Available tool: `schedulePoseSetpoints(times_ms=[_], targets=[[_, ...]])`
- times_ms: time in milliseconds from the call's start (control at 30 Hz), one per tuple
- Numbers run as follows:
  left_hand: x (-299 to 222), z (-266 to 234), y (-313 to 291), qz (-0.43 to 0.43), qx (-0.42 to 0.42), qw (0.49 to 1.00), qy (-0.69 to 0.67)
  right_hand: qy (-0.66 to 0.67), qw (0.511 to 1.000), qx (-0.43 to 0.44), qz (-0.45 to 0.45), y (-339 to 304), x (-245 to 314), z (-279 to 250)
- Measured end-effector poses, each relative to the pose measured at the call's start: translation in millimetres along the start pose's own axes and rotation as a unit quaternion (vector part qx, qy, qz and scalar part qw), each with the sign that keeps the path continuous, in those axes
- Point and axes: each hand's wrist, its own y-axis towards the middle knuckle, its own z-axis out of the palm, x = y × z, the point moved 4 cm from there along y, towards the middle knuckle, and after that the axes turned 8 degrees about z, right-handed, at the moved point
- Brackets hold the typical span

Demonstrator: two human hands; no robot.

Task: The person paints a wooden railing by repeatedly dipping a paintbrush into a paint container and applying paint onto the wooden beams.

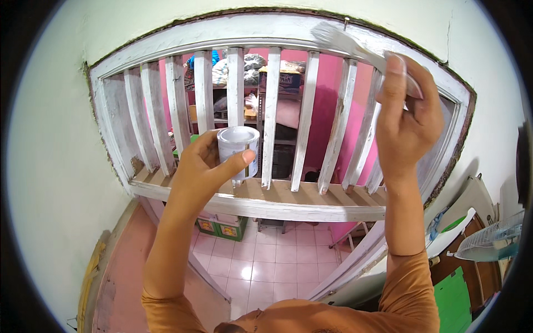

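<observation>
White paint coats the wooden transom frame, its curved top rail streaked and rough, its flat slats standing side by side with gaps between. Up at that top rail, the right hand has its grip closed around the handle of a paintbrush, thumb pressed along it, and the pale bristles lie flat against the rail's underside. Lower down, the left hand wraps fingers and thumb around a small cylindrical paint can, holding it upright just in front of the slats, above the bare, unpainted sill. Its round top looks smooth and whitish. Through the gaps show a pink wall and glossy pink floor tiles below. Orange sleeves cover both upper arms.
</observation>
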Motion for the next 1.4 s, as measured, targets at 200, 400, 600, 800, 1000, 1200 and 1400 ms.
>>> schedulePoseSetpoints(times_ms=[200, 400, 600, 800, 1000, 1200, 1400], targets=[[14, -4, -9, 0.012, 0.002, 1.000, -0.005, -0.061, 0.993, -0.047, 0.089, -6, -30, -48], [15, -18, -30, 0.009, -0.027, 0.999, -0.038, -0.070, 0.985, 0.001, -0.156, -3, 28, 7], [17, -36, -60, -0.001, -0.025, 0.998, -0.052, 0.035, 0.988, 0.045, -0.143, -11, 70, 72], [13, -67, -91, 0.006, -0.085, 0.996, -0.020, 0.148, 0.975, 0.033, -0.161, -19, 107, 138], [8, -89, -123, 0.000, -0.152, 0.988, 0.008, 0.211, 0.965, 0.061, -0.143, -22, 145, 197], [4, -103, -150, -0.009, -0.190, 0.981, 0.050, 0.331, 0.934, 0.086, -0.100, -13, 178, 241], [0, -111, -173, -0.025, -0.229, 0.972, 0.049, 0.326, 0.933, 0.144, -0.056, 4, 175, 265]])
